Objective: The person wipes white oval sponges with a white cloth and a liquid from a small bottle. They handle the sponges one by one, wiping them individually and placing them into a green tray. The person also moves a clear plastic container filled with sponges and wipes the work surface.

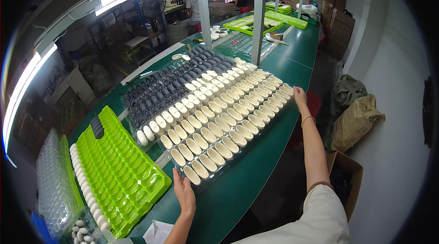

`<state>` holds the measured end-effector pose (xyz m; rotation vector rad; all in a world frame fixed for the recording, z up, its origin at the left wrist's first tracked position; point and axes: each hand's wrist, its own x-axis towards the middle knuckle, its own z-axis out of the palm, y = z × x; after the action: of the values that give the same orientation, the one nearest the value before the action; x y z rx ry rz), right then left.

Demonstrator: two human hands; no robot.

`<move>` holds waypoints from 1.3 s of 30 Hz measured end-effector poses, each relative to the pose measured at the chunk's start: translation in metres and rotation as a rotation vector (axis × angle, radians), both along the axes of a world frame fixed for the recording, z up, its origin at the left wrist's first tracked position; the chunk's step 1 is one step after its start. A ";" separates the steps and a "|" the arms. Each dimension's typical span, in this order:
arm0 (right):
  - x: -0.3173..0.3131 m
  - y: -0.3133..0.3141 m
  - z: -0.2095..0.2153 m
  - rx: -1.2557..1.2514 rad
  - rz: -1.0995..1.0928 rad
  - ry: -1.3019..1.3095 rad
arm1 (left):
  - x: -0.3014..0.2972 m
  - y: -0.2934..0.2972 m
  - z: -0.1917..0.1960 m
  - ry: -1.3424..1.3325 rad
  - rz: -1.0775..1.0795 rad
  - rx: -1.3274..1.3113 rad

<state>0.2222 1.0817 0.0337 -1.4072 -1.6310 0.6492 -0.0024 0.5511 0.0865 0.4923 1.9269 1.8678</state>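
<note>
A clear plastic tray (218, 172) lies before me, filled with rows of cream, hollow oval shells (214, 157). At its near left corner my left hand (184, 193) holds the edge, the fingers pointing up along it and partly hidden. My right hand (300, 98) grips the far right corner, with fingers and thumb closed at the rim. Just beyond, white oval pieces (161, 121) line a neighbouring tray, and dark grey oval pieces (148, 95) fill the rows behind them.
A bright green moulded tray (120, 166) lies to the left, with white oval pieces (87, 188) along its side. Bubble-like clear trays (52, 184) stand at far left. Metal posts (258, 20) rise from the green table (256, 171). A cardboard box (354, 171) and sacks (359, 123) stand at right.
</note>
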 end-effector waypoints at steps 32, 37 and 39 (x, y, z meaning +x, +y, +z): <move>-0.076 -0.399 0.097 0.401 0.781 -0.107 | 0.038 -0.149 0.048 0.427 -0.090 -0.347; -0.144 -0.475 0.092 0.482 1.014 -0.222 | 0.083 -0.221 0.049 0.601 0.134 -0.587; -0.154 -0.480 0.082 0.518 1.029 -0.333 | 0.093 -0.233 0.045 0.721 0.207 -0.712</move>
<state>0.0678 0.6015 0.1161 -0.2293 -2.5511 0.4749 0.0909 0.3184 0.1317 0.8076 3.0086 1.0065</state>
